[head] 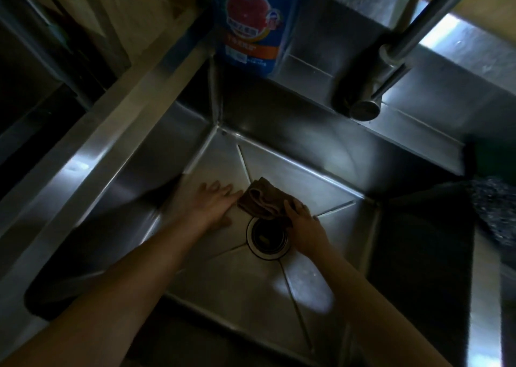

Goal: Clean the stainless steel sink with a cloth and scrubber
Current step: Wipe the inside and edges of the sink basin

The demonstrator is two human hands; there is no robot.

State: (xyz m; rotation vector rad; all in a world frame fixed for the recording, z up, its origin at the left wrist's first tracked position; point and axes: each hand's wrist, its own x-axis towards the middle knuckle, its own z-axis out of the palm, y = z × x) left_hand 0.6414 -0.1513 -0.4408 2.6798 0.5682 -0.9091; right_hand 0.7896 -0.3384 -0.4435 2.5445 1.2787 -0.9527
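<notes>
**Both hands down in the sink**

At frame centre, our right hand (303, 221) pinches the crumpled brown cloth (261, 199) above the round drain (266, 236) of the stainless steel sink (301, 171); our left hand (215, 203) lies spread flat, fingertips touching the cloth.

Dim light is glinting off the brushed steel counter ledge (92, 154). Behind that ledge, a blue printed refill pouch (251, 25) is standing, and right of it a grey tubular metal faucet (391, 59) is slanting down.

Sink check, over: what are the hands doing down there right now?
Right hand grips brown cloth on sink floor, beside drain. Left hand flat, fingers touching cloth. Nothing in the way.
</notes>
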